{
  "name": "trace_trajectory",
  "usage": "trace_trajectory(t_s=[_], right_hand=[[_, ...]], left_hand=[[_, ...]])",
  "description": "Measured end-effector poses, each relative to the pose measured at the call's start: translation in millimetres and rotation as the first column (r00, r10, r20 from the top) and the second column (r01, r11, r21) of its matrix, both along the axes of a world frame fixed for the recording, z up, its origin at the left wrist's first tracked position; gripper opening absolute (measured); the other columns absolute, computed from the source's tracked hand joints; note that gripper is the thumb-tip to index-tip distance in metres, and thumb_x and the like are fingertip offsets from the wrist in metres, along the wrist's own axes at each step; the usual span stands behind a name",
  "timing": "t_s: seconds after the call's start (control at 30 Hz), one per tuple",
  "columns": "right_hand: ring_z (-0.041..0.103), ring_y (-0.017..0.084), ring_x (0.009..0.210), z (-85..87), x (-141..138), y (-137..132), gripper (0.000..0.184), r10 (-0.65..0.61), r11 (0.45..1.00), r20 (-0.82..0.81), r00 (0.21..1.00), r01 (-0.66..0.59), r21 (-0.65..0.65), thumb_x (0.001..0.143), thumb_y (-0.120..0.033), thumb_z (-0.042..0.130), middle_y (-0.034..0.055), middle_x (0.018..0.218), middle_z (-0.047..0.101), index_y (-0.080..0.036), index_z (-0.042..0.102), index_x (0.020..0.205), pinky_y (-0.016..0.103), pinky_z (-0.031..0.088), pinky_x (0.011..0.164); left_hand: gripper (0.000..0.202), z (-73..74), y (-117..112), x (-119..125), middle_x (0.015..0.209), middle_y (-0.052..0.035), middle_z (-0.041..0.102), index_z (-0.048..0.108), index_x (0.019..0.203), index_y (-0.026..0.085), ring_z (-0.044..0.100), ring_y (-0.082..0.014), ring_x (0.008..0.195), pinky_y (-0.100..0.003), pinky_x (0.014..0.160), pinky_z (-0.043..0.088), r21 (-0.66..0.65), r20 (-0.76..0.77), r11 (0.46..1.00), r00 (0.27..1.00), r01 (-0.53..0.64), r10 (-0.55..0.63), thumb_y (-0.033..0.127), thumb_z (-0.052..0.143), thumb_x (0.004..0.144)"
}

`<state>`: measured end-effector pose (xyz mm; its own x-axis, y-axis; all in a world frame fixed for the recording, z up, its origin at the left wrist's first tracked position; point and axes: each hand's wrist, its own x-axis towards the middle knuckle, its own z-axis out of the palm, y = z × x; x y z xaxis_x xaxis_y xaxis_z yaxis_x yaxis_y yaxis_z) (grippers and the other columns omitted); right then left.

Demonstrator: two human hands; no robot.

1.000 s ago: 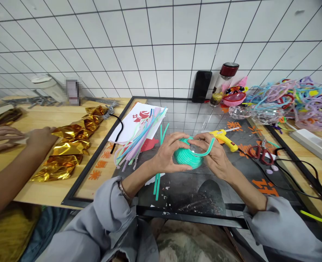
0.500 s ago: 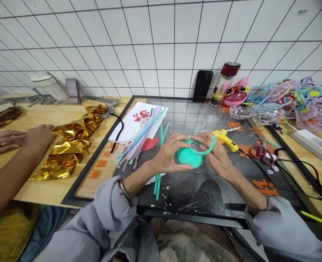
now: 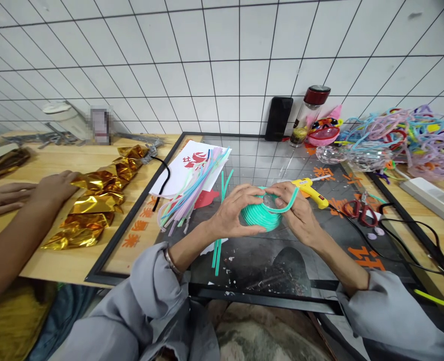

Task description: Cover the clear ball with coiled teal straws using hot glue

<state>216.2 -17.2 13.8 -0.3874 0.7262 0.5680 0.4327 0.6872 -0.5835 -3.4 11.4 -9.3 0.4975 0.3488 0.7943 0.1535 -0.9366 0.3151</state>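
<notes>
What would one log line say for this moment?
left hand: holds green coil | right hand: pinches its free strand | glue gun: lies behind hands | co-worker's hand: by gold foil

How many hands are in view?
4: left hand and right hand hold the teal coil; a co-worker's hand lies by gold foil, their other hand at the left edge.
</notes>
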Motion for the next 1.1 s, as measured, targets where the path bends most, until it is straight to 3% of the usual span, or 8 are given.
trace_trajectory(t_s=[0.27, 0.57, 0.77, 0.9, 1.1], right_hand=[[0.059, 0.025, 0.11, -0.4, -1, 0, 0.035, -0.017, 1.0, 0.003, 1.0, 0.017, -0.004, 0.105, -0.034, 0.04, 0.0089, 0.115, 0.061, -0.029, 0.063, 0.131, 0.047, 0.047, 0.098], [0.058, 0.025, 0.11, 1.4, -1, 0, 0.035, -0.036, 0.999, 0.024, 0.999, 0.036, 0.002, 0.105, -0.035, 0.041, 0.0097, 0.115, 0.062, -0.028, 0.064, 0.131, 0.048, 0.047, 0.098], [0.059, 0.024, 0.111, 0.8, 0, 1, 0.034, -0.024, 1.0, 0.011, 1.0, 0.024, 0.012, 0.104, -0.031, 0.043, 0.0098, 0.118, 0.064, -0.028, 0.064, 0.131, 0.044, 0.048, 0.095], [0.06, 0.025, 0.111, 0.7, 0, 0, 0.036, -0.045, 0.999, 0.02, 0.999, 0.045, 0.006, 0.105, -0.035, 0.041, 0.0101, 0.117, 0.064, -0.027, 0.065, 0.13, 0.047, 0.048, 0.096], [0.06, 0.027, 0.109, 3.5, -4, -2, 0.038, -0.098, 0.993, 0.008, 0.995, 0.098, -0.063, 0.104, -0.043, 0.042, 0.0101, 0.111, 0.063, -0.028, 0.067, 0.128, 0.048, 0.05, 0.095]], left_hand=[[0.065, 0.8, 1, 0, 0.122, -0.0134, 0.068, 0.052, 0.127, 0.024, 0.065, -0.03, 0.119, -0.055, 0.104, 0.049, -0.056, 0.007, 0.998, 1.0, 0.026, -0.025, 0.048, 0.083, 0.077], [0.073, 1.1, -2, 1, 0.127, -0.0133, 0.064, 0.043, 0.138, 0.025, 0.062, -0.0304, 0.12, -0.055, 0.105, 0.049, -0.122, 0.014, 0.992, 0.999, 0.034, -0.032, 0.045, 0.081, 0.079], [0.095, -1.1, -5, 4, 0.131, -0.0142, 0.062, 0.042, 0.141, 0.024, 0.058, -0.0333, 0.124, -0.055, 0.109, 0.046, -0.166, 0.019, 0.986, 0.999, -0.023, 0.026, 0.064, 0.085, 0.066], [0.098, -7.8, -5, 9, 0.131, -0.0147, 0.061, 0.042, 0.14, 0.023, 0.056, -0.0343, 0.126, -0.056, 0.109, 0.046, -0.16, 0.023, 0.984, 0.997, -0.073, 0.078, 0.07, 0.082, 0.064], [0.093, -12.7, -6, 13, 0.133, -0.0118, 0.059, 0.043, 0.139, 0.025, 0.057, -0.0323, 0.126, -0.053, 0.109, 0.047, -0.307, 0.073, 0.949, 0.992, -0.071, 0.098, 0.055, 0.089, 0.064]])
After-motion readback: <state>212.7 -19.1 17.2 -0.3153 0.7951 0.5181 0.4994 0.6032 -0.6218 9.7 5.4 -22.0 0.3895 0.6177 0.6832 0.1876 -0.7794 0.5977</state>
